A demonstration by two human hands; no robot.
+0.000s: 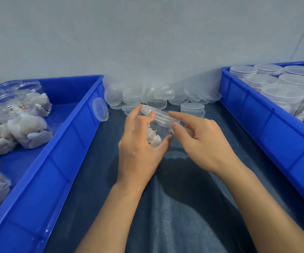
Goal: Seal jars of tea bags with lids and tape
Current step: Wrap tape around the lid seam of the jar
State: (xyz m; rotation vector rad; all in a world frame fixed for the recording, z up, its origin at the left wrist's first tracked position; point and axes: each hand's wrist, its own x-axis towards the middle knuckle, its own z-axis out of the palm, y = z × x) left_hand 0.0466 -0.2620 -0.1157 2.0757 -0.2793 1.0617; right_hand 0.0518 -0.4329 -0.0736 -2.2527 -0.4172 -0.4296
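Observation:
A clear plastic jar with white tea bags inside is held over the dark blue cloth at the centre. My left hand grips its body from the left and below. A clear lid sits tilted on the jar's mouth. My right hand touches the lid's right edge with index finger and thumb. A heap of loose clear lids lies against the wall behind the jar.
A blue crate on the left holds open jars stuffed with tea bags. Another blue crate on the right holds lidded jars. One lid leans on the left crate's wall. A lidded jar stands behind my hands.

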